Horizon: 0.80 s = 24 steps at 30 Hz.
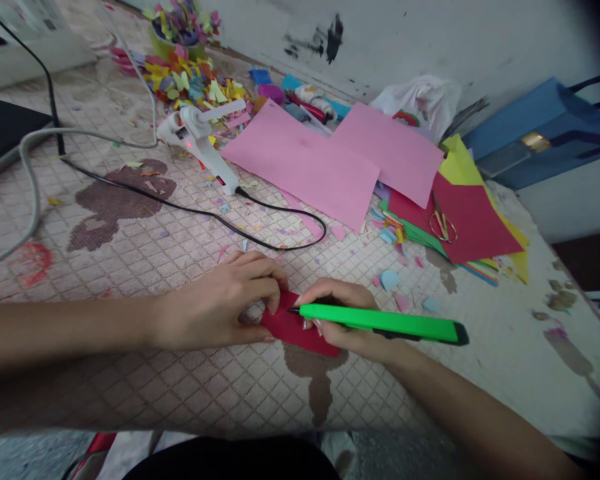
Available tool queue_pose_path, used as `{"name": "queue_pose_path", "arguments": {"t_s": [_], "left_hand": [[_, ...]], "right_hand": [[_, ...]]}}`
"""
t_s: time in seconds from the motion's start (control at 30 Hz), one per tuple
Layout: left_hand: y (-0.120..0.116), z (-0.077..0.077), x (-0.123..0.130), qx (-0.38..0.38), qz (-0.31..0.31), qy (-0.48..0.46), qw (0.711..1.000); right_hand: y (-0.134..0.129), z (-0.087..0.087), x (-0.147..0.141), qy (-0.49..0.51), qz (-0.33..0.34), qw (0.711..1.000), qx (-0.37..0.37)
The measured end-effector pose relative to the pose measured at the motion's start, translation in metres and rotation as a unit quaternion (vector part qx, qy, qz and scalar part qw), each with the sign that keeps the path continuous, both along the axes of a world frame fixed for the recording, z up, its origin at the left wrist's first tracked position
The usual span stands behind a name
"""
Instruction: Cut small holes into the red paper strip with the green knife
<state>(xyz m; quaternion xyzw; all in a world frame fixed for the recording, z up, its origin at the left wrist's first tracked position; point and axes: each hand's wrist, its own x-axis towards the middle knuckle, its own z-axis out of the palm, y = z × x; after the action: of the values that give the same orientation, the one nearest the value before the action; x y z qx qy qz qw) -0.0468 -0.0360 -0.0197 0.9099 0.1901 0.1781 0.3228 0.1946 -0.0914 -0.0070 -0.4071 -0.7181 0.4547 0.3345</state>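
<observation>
A small piece of red paper point(306, 337) lies on the patterned tablecloth in front of me. My left hand point(233, 300) holds its left end, with the thumb at the lower edge and curled fingers on the upper side. In my right hand point(347, 308) is a bright green pen point(380, 319), gripped near its dark tip. That tip is at the red paper's surface, between my two hands. The pen's thick body slants back to the right over my wrist. Whether there is a mark on the paper, I cannot make out.
Beyond my hands lie a white glue gun point(200, 148) with a black cable point(260, 233), pink sheets point(310, 167) and gold-handled scissors point(444, 225) on red card point(480, 223). Cut-paper butterflies point(190, 80) pile up at the back. A blue bag point(530, 133) stands right.
</observation>
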Motion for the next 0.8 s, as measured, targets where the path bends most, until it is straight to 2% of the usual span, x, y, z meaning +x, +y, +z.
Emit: {"name": "queue_pose_path", "arguments": {"t_s": [0.27, 0.53, 0.7, 0.8], "left_hand": [[0.001, 0.0, 0.001, -0.004, -0.003, 0.004, 1.0], [0.0, 0.002, 0.001, -0.009, -0.005, 0.0, 1.0], [0.0, 0.0, 0.001, -0.003, 0.0, 0.001, 1.0], [0.0, 0.0, 0.001, -0.003, 0.0, -0.002, 1.0]], "right_hand": [[-0.001, -0.001, 0.001, 0.003, 0.009, 1.0, -0.012], [0.001, 0.002, -0.002, -0.028, 0.009, 0.999, 0.027], [-0.002, -0.006, 0.002, 0.019, -0.009, 1.0, -0.008], [-0.003, -0.01, 0.004, 0.024, -0.029, 0.999, -0.004]]}}
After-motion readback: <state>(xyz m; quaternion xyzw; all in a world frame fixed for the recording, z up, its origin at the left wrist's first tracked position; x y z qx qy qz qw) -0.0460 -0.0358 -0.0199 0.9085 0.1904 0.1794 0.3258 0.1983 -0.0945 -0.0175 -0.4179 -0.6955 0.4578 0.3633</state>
